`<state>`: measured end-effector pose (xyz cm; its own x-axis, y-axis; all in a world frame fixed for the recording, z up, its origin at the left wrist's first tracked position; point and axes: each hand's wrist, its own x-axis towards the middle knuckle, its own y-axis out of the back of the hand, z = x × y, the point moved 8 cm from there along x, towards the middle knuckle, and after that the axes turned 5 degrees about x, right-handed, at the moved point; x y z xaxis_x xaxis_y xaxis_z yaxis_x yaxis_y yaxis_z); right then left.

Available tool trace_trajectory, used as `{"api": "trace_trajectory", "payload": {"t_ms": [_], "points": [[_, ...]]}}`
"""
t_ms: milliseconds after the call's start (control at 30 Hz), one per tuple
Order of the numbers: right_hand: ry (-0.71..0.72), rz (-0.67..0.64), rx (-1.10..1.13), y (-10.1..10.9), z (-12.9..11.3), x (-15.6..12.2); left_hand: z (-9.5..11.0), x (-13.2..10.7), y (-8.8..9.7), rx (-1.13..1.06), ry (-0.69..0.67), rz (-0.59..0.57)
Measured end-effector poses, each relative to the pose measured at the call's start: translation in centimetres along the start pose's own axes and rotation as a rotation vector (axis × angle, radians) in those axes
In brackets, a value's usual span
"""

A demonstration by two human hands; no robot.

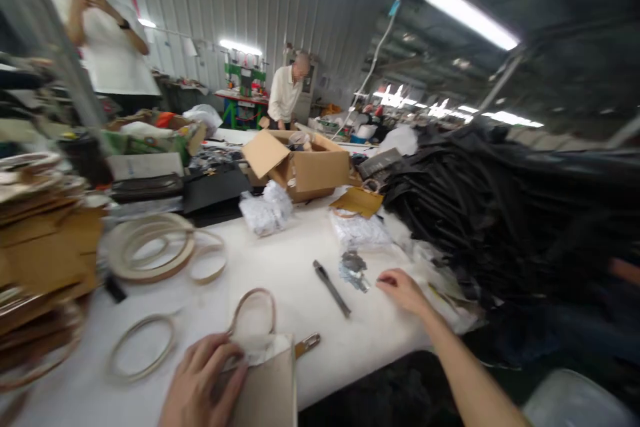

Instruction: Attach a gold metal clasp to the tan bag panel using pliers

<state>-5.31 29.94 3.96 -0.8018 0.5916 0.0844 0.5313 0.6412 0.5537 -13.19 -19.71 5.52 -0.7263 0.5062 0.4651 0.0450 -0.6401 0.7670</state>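
At the table's front edge, my left hand [205,373] is closed on a beige handbag [267,387]. Its thin brown loop handle [256,292] stands up behind the fingers, and a tan strap [307,345] with a metal buckle sticks out on its right. White wrapping covers part of the bag's top. Farther right, my right hand [403,290] is pinched closed, with something small and dark at its fingertips that I cannot make out. Just left of those fingertips lies a little pile of silvery and grey pieces [354,270]. A dark pen-like tool [332,288] rests between both hands.
Strip rolls [150,247] and a loose ring [142,345] lie left, beside stacked brown pieces [50,247]. An open cardboard box [320,170] and plastic-wrapped packets [267,209] stand behind. Black material [465,207] is heaped right. Two people are beyond the table.
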Motion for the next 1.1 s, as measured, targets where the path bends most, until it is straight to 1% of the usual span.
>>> {"api": "trace_trajectory", "payload": {"t_ms": [67,133,200,233,267,300,333,367,400,467,533,600,667,700,767,900,1000,1100], "points": [[-0.047,-0.041,0.006,-0.2,1.6,0.4,0.9,0.2,0.5,0.004,0.095,-0.098],[-0.119,-0.028,-0.069,0.1,3.6,0.8,1.5,0.3,0.3,-0.009,0.175,-0.175],[-0.126,-0.012,-0.112,0.3,4.1,0.8,1.8,0.3,0.3,-0.012,0.259,-0.183],[-0.138,0.013,-0.115,0.4,3.7,0.4,1.9,0.2,0.2,-0.009,0.292,-0.171],[-0.146,0.045,-0.093,0.3,2.7,-0.2,2.1,0.1,0.2,-0.003,0.317,-0.152],[-0.154,0.066,-0.050,-0.1,1.4,-1.1,2.2,0.0,0.2,0.002,0.334,-0.135],[-0.144,0.060,0.027,-1.1,-0.5,-2.2,2.3,-0.2,0.1,0.006,0.343,-0.121],[-0.138,0.047,0.104,-2.5,-2.7,-3.4,2.4,-0.2,0.0,0.008,0.345,-0.112],[-0.116,-0.017,0.175,-4.6,-5.2,-4.9,2.5,-0.3,-0.1,0.007,0.342,-0.107],[-0.055,-0.251,0.286,-9.9,-10.6,-8.2,2.5,-0.4,-0.3,0.005,0.332,-0.104],[-0.040,-0.502,0.376,-15.3,-15.3,-11.6,2.3,-0.4,-0.4,0.005,0.325,-0.105],[-0.007,-0.720,0.395,-19.4,-18.7,-14.4,2.1,-0.4,-0.4,0.006,0.323,-0.102],[0.053,-0.783,0.335,-21.7,-20.3,-15.5,2.0,-0.5,-0.4,0.002,0.319,-0.096],[0.082,-0.776,0.293,-22.2,-20.5,-15.5,2.0,-0.5,-0.4,-0.004,0.317,-0.092],[0.101,-0.746,0.233,-22.7,-20.0,-15.1,1.9,-0.6,-0.4,-0.018,0.314,-0.087],[0.060,-0.800,0.205,-23.3,-18.7,-14.6,1.9,-0.7,-0.5,-0.034,0.313,-0.080],[0.081,-0.829,0.172,-23.7,-18.9,-14.8,1.8,-0.6,-0.5,-0.038,0.318,-0.079],[0.095,-0.823,0.138,-24.1,-19.1,-14.9,1.7,-0.6,-0.5,-0.045,0.320,-0.080]]}}
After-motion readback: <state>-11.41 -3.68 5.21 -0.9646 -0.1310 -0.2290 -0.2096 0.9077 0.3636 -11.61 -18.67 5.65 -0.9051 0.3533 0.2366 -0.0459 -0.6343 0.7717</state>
